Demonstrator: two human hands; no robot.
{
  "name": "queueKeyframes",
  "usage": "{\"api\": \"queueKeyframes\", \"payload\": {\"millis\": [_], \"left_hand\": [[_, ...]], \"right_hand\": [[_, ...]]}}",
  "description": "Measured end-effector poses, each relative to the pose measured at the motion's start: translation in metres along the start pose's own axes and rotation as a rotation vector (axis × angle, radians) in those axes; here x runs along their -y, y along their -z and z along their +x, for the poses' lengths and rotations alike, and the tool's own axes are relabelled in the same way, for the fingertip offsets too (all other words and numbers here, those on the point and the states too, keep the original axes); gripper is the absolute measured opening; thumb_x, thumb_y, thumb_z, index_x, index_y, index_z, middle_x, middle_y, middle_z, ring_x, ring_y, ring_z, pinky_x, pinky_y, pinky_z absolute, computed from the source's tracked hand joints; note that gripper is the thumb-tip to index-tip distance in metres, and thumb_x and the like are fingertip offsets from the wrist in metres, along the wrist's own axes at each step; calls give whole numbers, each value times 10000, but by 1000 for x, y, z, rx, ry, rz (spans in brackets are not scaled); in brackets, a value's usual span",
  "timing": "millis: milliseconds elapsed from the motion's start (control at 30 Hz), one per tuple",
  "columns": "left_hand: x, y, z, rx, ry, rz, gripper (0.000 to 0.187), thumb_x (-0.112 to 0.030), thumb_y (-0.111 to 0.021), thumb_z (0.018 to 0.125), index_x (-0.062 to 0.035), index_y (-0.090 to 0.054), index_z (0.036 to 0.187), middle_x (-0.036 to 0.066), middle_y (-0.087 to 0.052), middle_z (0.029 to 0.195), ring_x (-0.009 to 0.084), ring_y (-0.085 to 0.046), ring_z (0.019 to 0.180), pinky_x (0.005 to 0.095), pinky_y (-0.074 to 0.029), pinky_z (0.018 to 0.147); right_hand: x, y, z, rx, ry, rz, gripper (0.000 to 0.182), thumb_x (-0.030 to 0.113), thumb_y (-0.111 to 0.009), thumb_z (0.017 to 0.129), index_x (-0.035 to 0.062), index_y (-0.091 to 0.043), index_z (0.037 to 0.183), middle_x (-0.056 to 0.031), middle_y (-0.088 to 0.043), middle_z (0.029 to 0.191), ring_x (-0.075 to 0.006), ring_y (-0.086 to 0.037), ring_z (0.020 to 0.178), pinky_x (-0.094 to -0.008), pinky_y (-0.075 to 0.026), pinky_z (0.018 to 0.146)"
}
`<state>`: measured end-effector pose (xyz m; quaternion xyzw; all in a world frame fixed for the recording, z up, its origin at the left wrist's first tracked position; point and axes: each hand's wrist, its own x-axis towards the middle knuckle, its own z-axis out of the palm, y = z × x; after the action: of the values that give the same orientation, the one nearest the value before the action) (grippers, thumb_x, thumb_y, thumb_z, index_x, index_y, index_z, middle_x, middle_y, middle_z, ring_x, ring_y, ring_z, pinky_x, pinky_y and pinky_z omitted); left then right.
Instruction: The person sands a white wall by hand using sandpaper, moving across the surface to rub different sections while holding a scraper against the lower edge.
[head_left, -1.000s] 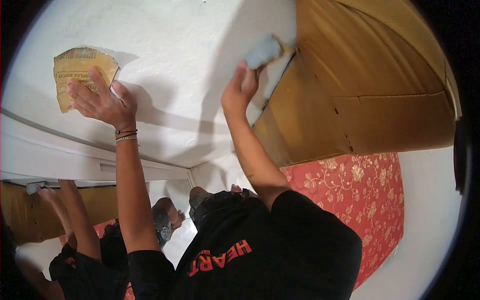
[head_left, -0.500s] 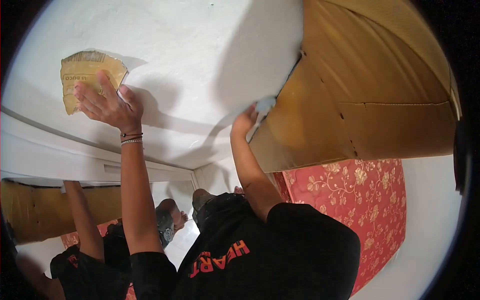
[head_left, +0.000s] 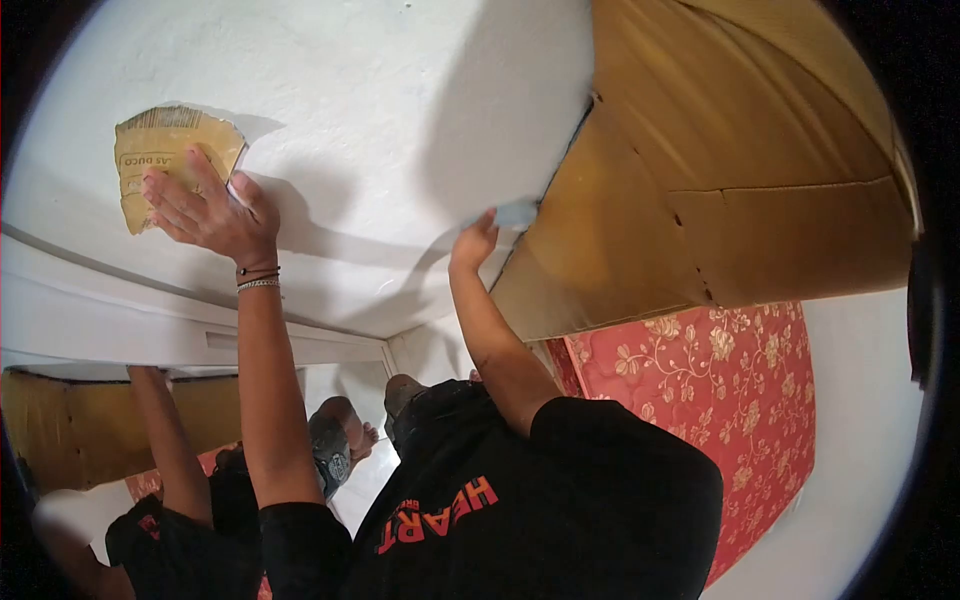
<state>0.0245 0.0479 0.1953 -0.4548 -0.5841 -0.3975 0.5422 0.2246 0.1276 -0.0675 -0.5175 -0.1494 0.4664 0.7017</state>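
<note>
Watching from afar, I see the black shirt nearest me, with the two hands well apart beyond it. The left hand lies over a torn, printed piece of card, fingers extended; whether it grips the card or only presses it, I can't tell. The right hand is pinched on a blue-grey piece, set at or just beside the edge where the white surface meets the tan upholstery. A second ago that piece was higher along this edge, so I judge the work has shifted lower on the seam, while the left hand barely moved. Farther off lies red floral fabric.
</note>
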Motion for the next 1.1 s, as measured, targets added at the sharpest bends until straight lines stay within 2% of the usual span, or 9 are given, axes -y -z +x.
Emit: {"api": "queueKeyframes", "payload": {"millis": [133,233,367,433,500,667,933,1067,1100], "left_hand": [[-2,0,0,1,-27,44,550,-431,-216,909,-78,-466,1249,238,-228,1384,383,-194,1286,552,-145,991],[0,3,-3,9,-23,33,523,-418,-245,895,-109,-471,1251,226,-229,1388,377,-194,1287,542,-146,996],[0,2,-2,2,-15,37,493,-387,-281,876,-131,-481,1247,219,-230,1391,370,-194,1288,530,-148,1002],[0,1,-2,6,-9,39,495,-392,-277,878,-133,-480,1248,219,-230,1391,366,-194,1289,525,-144,1005],[1,1,-3,12,0,43,497,-397,-272,881,-134,-479,1248,219,-231,1390,361,-193,1291,521,-140,1008],[0,1,-3,5,-9,23,502,-408,-263,887,-137,-466,1259,225,-227,1389,362,-179,1297,515,-119,1017],[0,1,-3,13,-14,14,503,-401,-266,886,-133,-452,1270,229,-221,1389,361,-160,1304,540,-119,1007],[-1,3,-3,26,-18,19,496,-384,-274,885,-128,-451,1271,236,-215,1389,369,-161,1302,549,-118,1005],[0,3,-3,27,-25,25,496,-384,-274,885,-128,-451,1271,236,-215,1389,369,-161,1302,549,-118,1005]], "right_hand": [[81,-32,-35,103,343,11,422,219,-417,924,-92,-387,1208,-217,-389,1289,-291,-395,1157,-346,-263,994],[177,-81,-62,368,665,-153,647,390,-346,916,-94,-191,1315,-251,-78,1415,-356,-26,1324,-403,-11,1067],[231,-109,-81,404,1093,-260,649,300,-340,903,-131,-86,1317,-276,0,1410,-372,43,1322,-474,50,1046],[203,-102,-66,333,1072,-311,593,300,-347,906,-110,-190,1305,-263,-133,1394,-377,-70,1312,-466,-17,1050],[145,-66,-61,277,639,-297,416,280,-353,921,-62,-438,1142,-232,-434,1191,-352,-391,1110,-393,-238,985],[34,-6,-38,40,-82,153,458,263,-363,943,-99,-346,1223,-213,-394,1256,-298,-384,1149,-336,-250,993],[214,-102,-93,353,1115,-284,565,236,-369,898,-58,-163,1335,-267,-70,1407,-412,-14,1311,-482,6,1048],[194,-94,-79,384,1124,-310,539,253,-385,909,-61,-220,1316,-233,-109,1409,-374,-31,1320,-472,4,1049],[175,-85,-76,292,1131,-298,468,227,-387,913,-58,-302,1274,-224,-228,1369,-366,-155,1292,-459,-73,1043]]}}
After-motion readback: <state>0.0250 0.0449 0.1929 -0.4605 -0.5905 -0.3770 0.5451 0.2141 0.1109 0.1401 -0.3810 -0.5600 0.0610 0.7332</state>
